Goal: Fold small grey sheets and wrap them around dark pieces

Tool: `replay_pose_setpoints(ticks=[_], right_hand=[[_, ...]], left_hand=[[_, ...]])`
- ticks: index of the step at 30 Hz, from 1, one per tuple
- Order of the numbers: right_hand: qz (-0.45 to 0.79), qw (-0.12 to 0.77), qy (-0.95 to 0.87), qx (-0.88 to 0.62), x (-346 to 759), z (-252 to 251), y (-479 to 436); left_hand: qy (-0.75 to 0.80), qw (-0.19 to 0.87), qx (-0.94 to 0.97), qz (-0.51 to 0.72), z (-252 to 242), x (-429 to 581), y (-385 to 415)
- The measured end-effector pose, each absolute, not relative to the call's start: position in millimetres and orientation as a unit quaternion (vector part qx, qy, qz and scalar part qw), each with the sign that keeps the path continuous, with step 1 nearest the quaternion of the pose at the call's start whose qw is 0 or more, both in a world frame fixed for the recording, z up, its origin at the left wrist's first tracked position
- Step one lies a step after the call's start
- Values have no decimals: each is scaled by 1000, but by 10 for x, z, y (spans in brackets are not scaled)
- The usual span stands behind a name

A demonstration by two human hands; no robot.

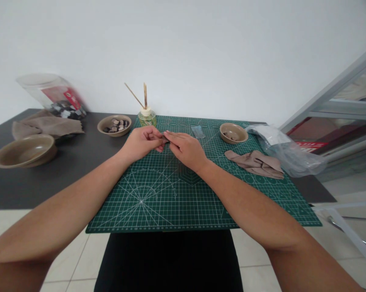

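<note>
Above the green cutting mat (158, 211), my left hand (142, 142) and my right hand (187, 149) meet fingertip to fingertip. Between them is a small dark piece (165, 138), mostly covered by the fingers, so its kind is unclear. The left thumb and fingers pinch it from one side. From the other, the right fingers are closed over it. Left of my hands, a small tan bowl (101, 127) holds several dark and light-brown pieces (117, 125). On the right side of the mat, another small bowl (242, 137) contains a few brownish bits (230, 136).
A reed diffuser (146, 117) stands behind my left hand. A clear packet (197, 132) lies near the right hand. Brown cloth (257, 163) and a plastic bag (292, 156) sit right. A large bowl (24, 152), another cloth (46, 125) and a clear jar (37, 89) are left.
</note>
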State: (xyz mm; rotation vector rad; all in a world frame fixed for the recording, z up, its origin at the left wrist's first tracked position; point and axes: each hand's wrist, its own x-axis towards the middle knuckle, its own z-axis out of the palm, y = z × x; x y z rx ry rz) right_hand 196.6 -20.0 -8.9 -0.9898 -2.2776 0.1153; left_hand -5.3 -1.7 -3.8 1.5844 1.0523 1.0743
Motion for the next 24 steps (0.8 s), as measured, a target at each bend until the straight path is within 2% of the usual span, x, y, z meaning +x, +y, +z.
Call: replay_pose_setpoints(ticks=[12,24], right_hand=[[24,302,-888,-345,1917,-97,-198],[18,307,-876,-371,1961,-61,-203]], left_hand=[[459,393,690,399,-2,-63,-47],[423,422,660,455,-23,-41,-58]])
